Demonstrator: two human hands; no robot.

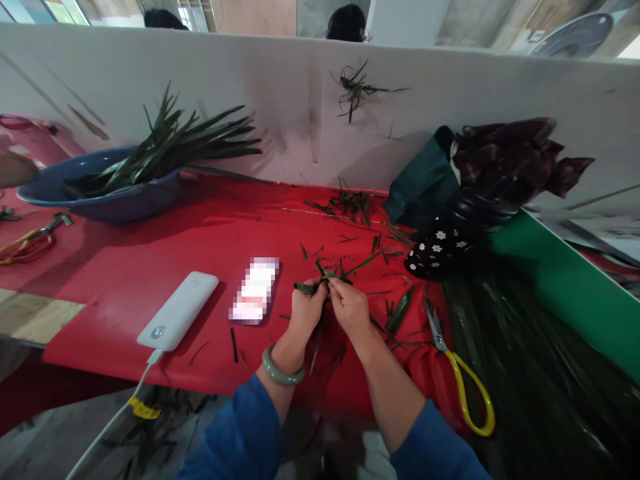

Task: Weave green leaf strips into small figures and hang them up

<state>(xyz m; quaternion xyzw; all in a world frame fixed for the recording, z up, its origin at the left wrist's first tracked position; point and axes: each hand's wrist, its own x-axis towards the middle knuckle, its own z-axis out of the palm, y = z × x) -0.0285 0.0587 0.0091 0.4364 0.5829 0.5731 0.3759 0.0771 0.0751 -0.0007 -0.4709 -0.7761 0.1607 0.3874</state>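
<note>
Both my hands meet over the red table point(150, 267) near its front edge. My left hand point(306, 312), with a pale green bangle point(280, 372) on the wrist, is closed around a folded green leaf strip point(320, 283). My right hand point(349, 305) pinches the same strip from the right, fingers pressed together. Thin leaf ends stick out above and below the hands. Loose leaf scraps point(350, 200) lie scattered on the table beyond the hands.
Yellow-handled scissors point(463, 383) lie right of my right arm. A white power bank point(179, 310) with a cable and a phone point(255, 290) lie to the left. A blue basin point(100, 193) holds long leaves at back left. Dark leaves point(525, 360) pile at right beside dark cloth point(480, 180).
</note>
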